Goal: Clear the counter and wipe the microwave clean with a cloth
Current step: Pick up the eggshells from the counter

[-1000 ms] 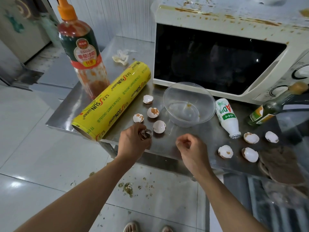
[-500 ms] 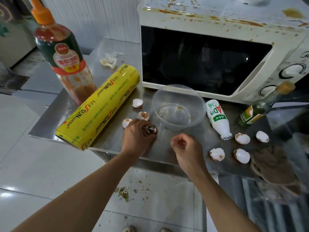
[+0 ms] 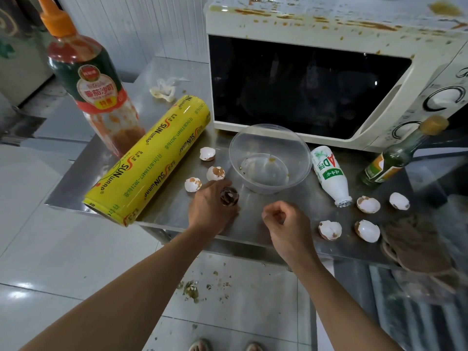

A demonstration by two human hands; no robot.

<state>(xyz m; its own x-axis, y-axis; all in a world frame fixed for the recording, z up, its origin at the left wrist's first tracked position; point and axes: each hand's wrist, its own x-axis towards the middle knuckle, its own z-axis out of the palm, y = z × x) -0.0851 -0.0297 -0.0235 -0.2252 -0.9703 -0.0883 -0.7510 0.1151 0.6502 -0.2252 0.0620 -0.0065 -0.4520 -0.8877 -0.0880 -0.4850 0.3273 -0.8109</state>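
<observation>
A stainless steel counter (image 3: 162, 214) spans the middle of the frame, set over a pale tiled floor (image 3: 50, 262) on which crumbs of debris (image 3: 191, 291) are scattered at lower centre. A white ribbed wall panel (image 3: 141, 24) closes the upper left.

The microwave (image 3: 329, 79) is seen at upper right, its dark door shut and its top spattered with brown stains. Just in front of it a clear plastic bowl (image 3: 269, 158) is placed. At left a yellow roll of cling wrap (image 3: 149, 162) lies diagonally, its near end overhanging the counter edge; a ketchup bottle (image 3: 91, 84) stands behind it. A white drink bottle (image 3: 329, 174) lies on its side right of the bowl, and a dark green glass bottle (image 3: 395, 158) stands near the microwave's dials.

Three eggshell pieces (image 3: 215, 173) are noted left of the bowl, four more (image 3: 368, 204) at right. A brown cloth (image 3: 417, 245) lies at the right edge of the counter, blurred.

The left hand (image 3: 211, 209) is curled round a dark crushed shell fragment (image 3: 229, 196), resting on the counter. The right hand (image 3: 286, 224) is loosely clenched beside it; whether anything is pinched inside cannot be told.

A crumpled whitish scrap (image 3: 163, 91) at the back is hard to identify. The microwave's right side is cut off.
</observation>
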